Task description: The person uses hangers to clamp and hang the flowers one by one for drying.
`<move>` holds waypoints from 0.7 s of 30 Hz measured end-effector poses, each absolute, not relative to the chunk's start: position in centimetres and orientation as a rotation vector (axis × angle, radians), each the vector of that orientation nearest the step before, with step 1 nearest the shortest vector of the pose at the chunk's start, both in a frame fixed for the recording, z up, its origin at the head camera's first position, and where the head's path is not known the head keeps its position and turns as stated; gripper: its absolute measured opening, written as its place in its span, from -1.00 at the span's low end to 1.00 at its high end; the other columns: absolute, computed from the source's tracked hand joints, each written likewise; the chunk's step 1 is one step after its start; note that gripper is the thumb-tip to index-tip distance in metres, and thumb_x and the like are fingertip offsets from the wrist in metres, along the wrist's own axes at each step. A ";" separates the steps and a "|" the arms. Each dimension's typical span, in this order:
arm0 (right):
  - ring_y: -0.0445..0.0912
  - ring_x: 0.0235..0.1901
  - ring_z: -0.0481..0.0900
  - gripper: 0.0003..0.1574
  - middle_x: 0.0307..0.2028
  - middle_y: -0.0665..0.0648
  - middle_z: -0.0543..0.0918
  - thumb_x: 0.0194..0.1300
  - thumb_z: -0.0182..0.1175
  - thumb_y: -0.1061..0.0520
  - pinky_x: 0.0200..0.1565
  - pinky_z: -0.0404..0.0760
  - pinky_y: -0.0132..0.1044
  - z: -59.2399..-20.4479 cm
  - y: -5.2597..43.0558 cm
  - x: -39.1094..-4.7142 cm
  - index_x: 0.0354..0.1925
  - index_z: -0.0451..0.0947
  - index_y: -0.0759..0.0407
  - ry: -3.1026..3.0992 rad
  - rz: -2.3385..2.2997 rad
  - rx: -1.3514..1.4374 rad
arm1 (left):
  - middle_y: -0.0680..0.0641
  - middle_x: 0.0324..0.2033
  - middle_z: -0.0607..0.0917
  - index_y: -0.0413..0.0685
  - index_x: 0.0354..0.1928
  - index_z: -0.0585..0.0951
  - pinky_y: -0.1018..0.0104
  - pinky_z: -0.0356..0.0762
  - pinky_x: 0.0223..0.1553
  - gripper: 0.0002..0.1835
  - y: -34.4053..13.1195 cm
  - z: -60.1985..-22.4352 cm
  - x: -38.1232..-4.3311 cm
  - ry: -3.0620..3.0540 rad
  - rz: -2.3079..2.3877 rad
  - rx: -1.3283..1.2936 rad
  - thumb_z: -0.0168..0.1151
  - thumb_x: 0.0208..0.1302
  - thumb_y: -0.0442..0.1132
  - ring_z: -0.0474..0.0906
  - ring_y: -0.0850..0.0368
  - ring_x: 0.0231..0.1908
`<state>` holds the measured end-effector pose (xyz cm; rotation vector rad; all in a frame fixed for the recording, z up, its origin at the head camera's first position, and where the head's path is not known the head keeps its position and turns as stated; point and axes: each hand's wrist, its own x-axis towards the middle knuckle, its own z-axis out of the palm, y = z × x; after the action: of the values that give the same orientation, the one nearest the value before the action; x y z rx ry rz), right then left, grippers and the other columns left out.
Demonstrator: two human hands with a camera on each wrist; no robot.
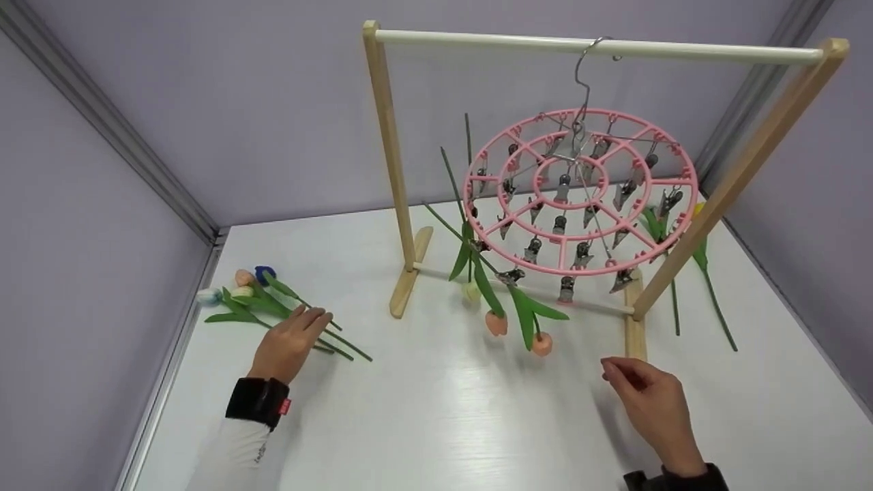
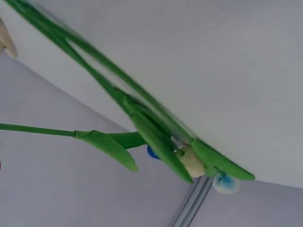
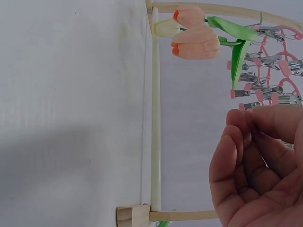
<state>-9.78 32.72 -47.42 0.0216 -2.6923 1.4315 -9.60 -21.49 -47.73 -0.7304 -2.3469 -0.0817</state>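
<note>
My left hand (image 1: 290, 344) is over a loose bunch of artificial tulips at the left, its fingertips at the stem of the blue tulip (image 1: 265, 275). In the left wrist view that stem (image 2: 38, 129) stands off the table; the thumb is hidden. Beside it lie a peach tulip (image 1: 244, 277), a cream tulip (image 1: 242, 292) and a pale blue tulip (image 1: 209, 296). My right hand (image 1: 651, 402) hovers at the front right, fingers loosely curled, holding nothing. Above it hangs a round pink clip hanger (image 1: 563, 239) with metal clips; peach tulips (image 1: 496, 323) and a whitish tulip (image 1: 471, 292) hang head-down at its left.
A wooden stand (image 1: 392, 150) with a white crossbar (image 1: 477, 41) carries the hanger by its hook. More tulip stems (image 1: 716, 300) hang near the right post (image 1: 743, 174). Walls enclose the white table (image 1: 436, 423) behind and at both sides.
</note>
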 end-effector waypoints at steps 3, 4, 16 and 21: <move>-0.09 -0.42 0.66 -0.87 -0.38 0.05 0.74 0.36 0.30 0.19 -0.45 0.55 -0.48 -47.3 32.6 -9.7 -0.17 0.74 0.20 -2.694 1.428 0.022 | -0.27 -0.22 0.70 -0.35 -0.11 0.68 0.04 0.66 -0.09 -0.57 -20.9 -45.9 -9.8 -2.238 -0.099 -0.749 0.33 -0.09 -0.75 0.69 -0.13 -0.25; -0.08 -0.42 0.66 -0.87 -0.38 0.05 0.74 0.36 0.30 0.19 -0.45 0.55 -0.48 -47.3 32.5 -9.7 -0.17 0.74 0.20 -2.693 1.429 0.027 | -0.27 -0.22 0.71 -0.36 -0.11 0.67 0.04 0.65 -0.08 -0.61 -20.7 -45.2 -9.9 -2.205 -0.110 -0.751 0.29 -0.02 -0.74 0.70 -0.13 -0.26; -0.20 -0.44 0.63 -0.90 -0.40 -0.02 0.74 0.33 0.31 0.24 -0.45 0.55 -0.48 -46.8 32.0 -9.3 -0.20 0.74 0.17 -2.654 1.434 0.127 | -0.26 -0.34 0.75 -0.42 -0.21 0.71 0.02 0.68 -0.17 -0.84 -13.8 -38.4 -8.4 -1.888 -0.378 -0.676 0.22 0.38 -0.41 0.72 -0.12 -0.35; -0.22 -0.43 0.63 -0.89 -0.40 -0.04 0.73 0.33 0.31 0.26 -0.43 0.56 -0.50 -46.0 31.8 -8.9 -0.19 0.74 0.15 -2.659 1.417 0.161 | -0.26 -0.39 0.75 -0.42 -0.31 0.72 0.07 0.69 -0.24 -0.86 -10.2 -35.9 -7.1 -1.772 -0.467 -0.659 0.28 0.33 -0.43 0.73 -0.14 -0.40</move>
<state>-8.92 31.81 -45.95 0.1608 -2.6591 1.4173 -7.08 -10.21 -35.93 -0.6586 -1.7719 -0.4675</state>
